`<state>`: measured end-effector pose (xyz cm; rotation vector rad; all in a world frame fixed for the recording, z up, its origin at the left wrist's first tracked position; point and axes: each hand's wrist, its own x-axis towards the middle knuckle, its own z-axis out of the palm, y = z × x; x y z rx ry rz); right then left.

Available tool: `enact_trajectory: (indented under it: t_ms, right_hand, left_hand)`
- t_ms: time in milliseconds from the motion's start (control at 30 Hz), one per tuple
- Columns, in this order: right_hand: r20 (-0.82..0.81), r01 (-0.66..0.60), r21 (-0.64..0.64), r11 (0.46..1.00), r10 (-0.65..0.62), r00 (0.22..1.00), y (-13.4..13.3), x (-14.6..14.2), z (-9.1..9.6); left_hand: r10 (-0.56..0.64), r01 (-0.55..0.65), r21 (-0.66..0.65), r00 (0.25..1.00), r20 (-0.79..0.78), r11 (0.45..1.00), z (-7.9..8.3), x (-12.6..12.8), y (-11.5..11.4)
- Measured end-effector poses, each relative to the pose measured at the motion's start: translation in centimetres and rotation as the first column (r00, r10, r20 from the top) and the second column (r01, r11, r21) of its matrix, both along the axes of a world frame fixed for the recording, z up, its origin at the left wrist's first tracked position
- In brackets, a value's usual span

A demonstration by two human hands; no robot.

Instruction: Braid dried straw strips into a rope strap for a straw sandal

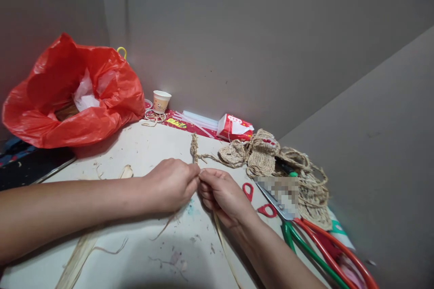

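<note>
My left hand (172,186) and my right hand (220,193) meet over the middle of the white table, fingertips almost touching. Both are closed in a pinch on a braided straw cord (194,148), whose knotted end lies on the tabletop beyond them. The part between my fingers is hidden. One pale loose strand (223,244) trails from below my right hand toward the near edge, and a thinner strand (164,228) shows under my left hand. A flat bundle of straw fibres (78,259) lies below my left forearm.
At the far left stands an open red plastic bag (118,115). A paper cup (160,102), straws (200,119) and a red tissue pack (237,128) line the wall. Woven straw pieces (262,158) sit at right, beside small red-handled scissors (267,210) and large shears with red and green handles (313,253).
</note>
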<state>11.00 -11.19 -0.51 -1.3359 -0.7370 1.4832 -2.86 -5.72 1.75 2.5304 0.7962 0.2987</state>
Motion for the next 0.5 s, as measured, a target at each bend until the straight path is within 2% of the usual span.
enact_trajectory:
  t_ms: [67,167,267,367,433,500]
  right_hand:
    - [-0.011,0.018,-0.001,1.000,-0.018,1.000,-0.2,-0.3,-0.1]
    - [-0.012,0.021,0.022,1.000,-0.021,1.000,-0.3,-0.7,-0.4]
    - [-0.033,0.007,0.038,0.999,-0.005,0.999,-0.3,-0.8,-0.5]
    - [-0.069,-0.002,0.021,1.000,0.004,0.998,-0.2,-0.3,-0.3]
    - [-0.101,-0.007,0.026,1.000,0.009,0.995,0.0,0.3,-0.1]
    - [-0.130,-0.013,0.045,0.999,0.019,0.991,0.2,0.8,0.1]
  left_hand:
    - [-0.058,0.080,0.180,0.991,-0.124,0.980,-0.4,-0.1,-0.7]
    - [-0.164,0.243,0.347,0.957,-0.240,0.906,-1.0,-0.2,-1.5]
    - [-0.226,0.316,0.401,0.940,-0.256,0.860,-1.2,-0.4,-2.3]
    - [-0.307,0.374,0.357,0.923,-0.231,0.856,-0.6,-0.6,-3.0]
    - [-0.266,0.302,0.323,0.952,-0.150,0.897,0.4,-0.8,-2.6]
    - [-0.109,0.108,0.301,0.994,-0.013,0.948,1.8,-0.9,-1.5]
